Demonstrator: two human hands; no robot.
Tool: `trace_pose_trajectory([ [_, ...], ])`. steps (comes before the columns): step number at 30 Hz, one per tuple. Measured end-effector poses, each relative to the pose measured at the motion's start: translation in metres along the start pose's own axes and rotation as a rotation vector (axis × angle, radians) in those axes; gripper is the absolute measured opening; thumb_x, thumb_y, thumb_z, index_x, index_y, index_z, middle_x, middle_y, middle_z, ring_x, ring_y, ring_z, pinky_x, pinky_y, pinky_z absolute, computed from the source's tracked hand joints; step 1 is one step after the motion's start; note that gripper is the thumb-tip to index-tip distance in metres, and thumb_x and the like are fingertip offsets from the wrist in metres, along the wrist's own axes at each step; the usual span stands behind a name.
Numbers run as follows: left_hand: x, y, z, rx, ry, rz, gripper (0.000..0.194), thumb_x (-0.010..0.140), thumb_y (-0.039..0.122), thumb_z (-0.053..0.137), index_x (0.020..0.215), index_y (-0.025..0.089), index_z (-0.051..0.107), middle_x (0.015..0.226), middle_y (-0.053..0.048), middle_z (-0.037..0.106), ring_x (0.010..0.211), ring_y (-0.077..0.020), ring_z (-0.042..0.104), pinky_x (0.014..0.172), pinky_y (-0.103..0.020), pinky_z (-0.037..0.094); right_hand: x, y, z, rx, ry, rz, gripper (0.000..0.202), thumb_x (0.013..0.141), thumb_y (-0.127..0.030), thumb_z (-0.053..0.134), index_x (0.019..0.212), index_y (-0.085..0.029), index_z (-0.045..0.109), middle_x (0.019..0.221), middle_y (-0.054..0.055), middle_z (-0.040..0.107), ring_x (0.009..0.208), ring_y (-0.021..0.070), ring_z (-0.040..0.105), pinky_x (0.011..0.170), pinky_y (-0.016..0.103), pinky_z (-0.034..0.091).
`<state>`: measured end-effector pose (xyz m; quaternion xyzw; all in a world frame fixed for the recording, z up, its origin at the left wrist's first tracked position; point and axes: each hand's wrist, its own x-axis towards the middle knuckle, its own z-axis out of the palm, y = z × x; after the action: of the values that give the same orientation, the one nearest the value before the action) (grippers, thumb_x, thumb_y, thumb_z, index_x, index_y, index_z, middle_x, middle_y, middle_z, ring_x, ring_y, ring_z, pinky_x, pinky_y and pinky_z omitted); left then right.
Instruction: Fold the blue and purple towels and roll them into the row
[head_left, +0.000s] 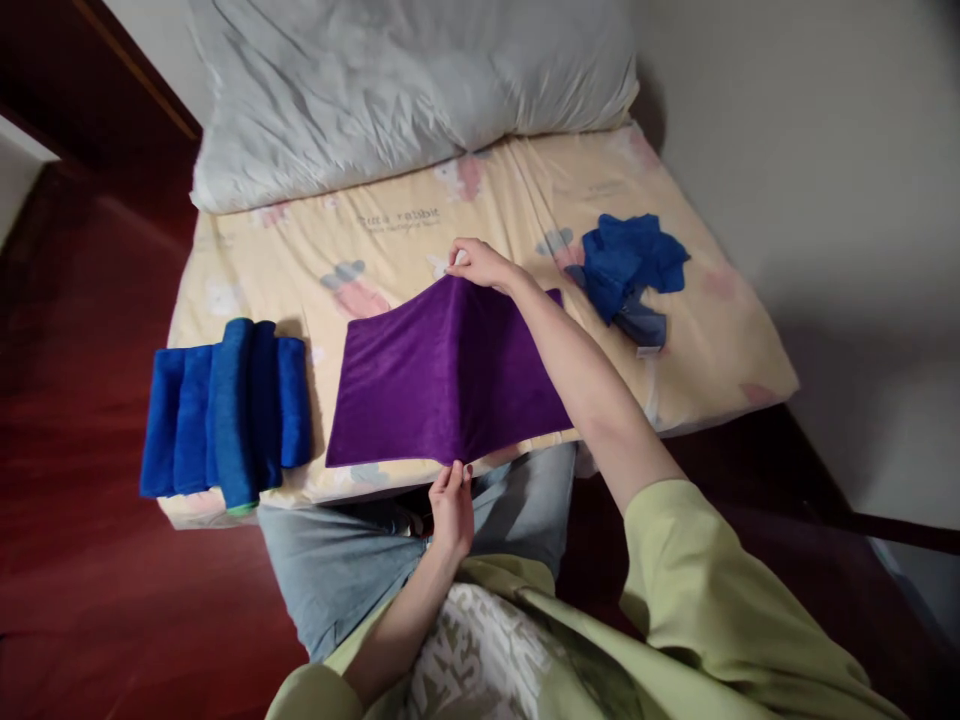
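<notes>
A purple towel (420,385) lies spread on the yellow printed mattress (390,240), raised into a ridge along its middle. My right hand (480,263) pinches the far end of that ridge. My left hand (451,505) pinches the near end at the mattress's front edge. My right forearm crosses over the towel's right half and hides part of it.
Several folded blue towels (225,410) sit side by side at the mattress's front left corner. A crumpled blue cloth (626,265) lies to the right. A white pillow (405,80) is at the far end. A wall runs along the right, dark red floor on the left.
</notes>
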<state>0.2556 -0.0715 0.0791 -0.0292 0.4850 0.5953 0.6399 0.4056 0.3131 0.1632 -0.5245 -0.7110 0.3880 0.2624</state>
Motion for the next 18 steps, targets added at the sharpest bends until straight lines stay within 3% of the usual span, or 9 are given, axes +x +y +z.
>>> trace_pose_trajectory([
  [4,-0.015,0.034,-0.003,0.059,-0.007,0.12,0.041,0.059,0.039,0.097,0.073,0.018,0.064,0.072,0.004,0.055,0.068,-0.0068,0.054,0.076,-0.019,0.049,-0.017,-0.029,-0.024,0.068,0.032,-0.017,0.033,0.084,-0.042,0.079,0.091,-0.022,0.055,0.08,0.0,0.061,0.073,0.0151,0.059,0.066,0.028,0.049],
  [8,-0.02,0.098,-0.001,0.118,-0.039,0.367,0.048,0.061,0.037,0.096,0.089,0.023,0.06,0.076,0.005,0.057,0.068,-0.0074,0.054,0.07,-0.019,0.046,-0.043,-0.059,-0.052,0.132,0.132,-0.046,0.037,0.08,-0.043,0.083,0.088,-0.023,0.054,0.079,0.001,0.061,0.075,0.0169,0.06,0.064,0.029,0.051],
  [12,-0.011,0.201,0.02,0.334,-0.058,0.726,0.046,0.065,0.035,0.093,0.078,0.02,0.051,0.072,0.004,0.056,0.069,-0.009,0.056,0.066,-0.018,0.045,-0.075,-0.092,-0.078,0.244,0.288,-0.102,0.041,0.076,-0.047,0.085,0.088,-0.024,0.054,0.079,0.002,0.063,0.077,0.0185,0.063,0.065,0.032,0.056],
  [16,-0.018,0.317,0.066,0.436,-0.204,0.828,0.03,0.072,0.015,0.085,0.076,0.017,0.055,0.071,0.002,0.057,0.064,-0.0084,0.054,0.062,-0.019,0.045,-0.11,-0.135,-0.098,0.333,0.377,-0.152,0.042,0.074,-0.049,0.087,0.093,-0.024,0.059,0.076,0.001,0.066,0.077,0.019,0.066,0.068,0.035,0.06],
  [18,-0.029,0.366,0.093,0.483,-0.251,0.878,0.024,0.071,0.002,0.079,0.083,0.014,0.063,0.076,0.001,0.061,0.065,-0.0077,0.055,0.062,-0.019,0.047,-0.127,-0.162,-0.105,0.356,0.408,-0.197,0.042,0.074,-0.048,0.089,0.095,-0.024,0.061,0.077,0.002,0.068,0.08,0.02,0.068,0.071,0.037,0.061],
])
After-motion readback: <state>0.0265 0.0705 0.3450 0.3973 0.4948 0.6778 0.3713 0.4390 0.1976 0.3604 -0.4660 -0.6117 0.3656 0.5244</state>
